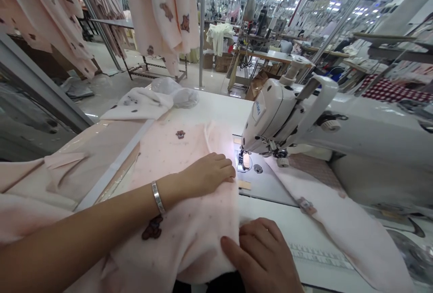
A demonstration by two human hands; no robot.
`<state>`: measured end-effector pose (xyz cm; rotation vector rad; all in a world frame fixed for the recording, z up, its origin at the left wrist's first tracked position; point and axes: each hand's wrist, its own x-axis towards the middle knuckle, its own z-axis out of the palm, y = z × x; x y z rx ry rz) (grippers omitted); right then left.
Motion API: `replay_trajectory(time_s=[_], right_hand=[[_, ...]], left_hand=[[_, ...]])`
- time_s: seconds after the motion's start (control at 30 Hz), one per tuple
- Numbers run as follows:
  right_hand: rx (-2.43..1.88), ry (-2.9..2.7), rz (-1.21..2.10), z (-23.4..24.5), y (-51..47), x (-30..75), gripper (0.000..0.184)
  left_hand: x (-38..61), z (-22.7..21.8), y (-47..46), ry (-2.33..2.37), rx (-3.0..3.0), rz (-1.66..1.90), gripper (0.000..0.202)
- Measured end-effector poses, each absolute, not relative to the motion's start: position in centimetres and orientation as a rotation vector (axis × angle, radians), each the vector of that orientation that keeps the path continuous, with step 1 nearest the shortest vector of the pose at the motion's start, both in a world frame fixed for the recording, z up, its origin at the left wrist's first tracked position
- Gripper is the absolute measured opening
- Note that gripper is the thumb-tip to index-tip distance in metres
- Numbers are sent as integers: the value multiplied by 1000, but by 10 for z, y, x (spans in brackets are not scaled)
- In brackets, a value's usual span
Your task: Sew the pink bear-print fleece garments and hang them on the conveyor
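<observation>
While the left hand point(211, 173) lies on pink fabric point(162, 157), grip unclear, the right hand point(265, 252) pinches it, plastic bag point(185, 96) beyond

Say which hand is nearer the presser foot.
The left hand, with the bracelet; the right hand, at the edge of the pink fabric, is farther from the presser foot.

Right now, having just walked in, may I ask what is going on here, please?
The person's left hand rests on pale pink bear-print fabric, fingers curled near its right-side edge, while the right hand holds that edge closer to the camera, thumb on top. The edge lies beside the metal presser foot of a white sewing machine.
</observation>
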<state>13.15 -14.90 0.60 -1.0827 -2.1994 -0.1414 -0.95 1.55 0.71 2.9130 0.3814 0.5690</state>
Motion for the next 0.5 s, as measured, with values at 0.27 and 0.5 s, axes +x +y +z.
replay_trajectory(time_s=[0.27, 0.5], right_hand=[[-1280, -2168, -104, -5, -152, 135, 23], [-1275, -2160, -20, -5, -150, 137, 22]], left_hand=[[-9, 17, 20, 424, 2874, 433, 15], [7, 35, 28, 571, 2885, 189, 11]])
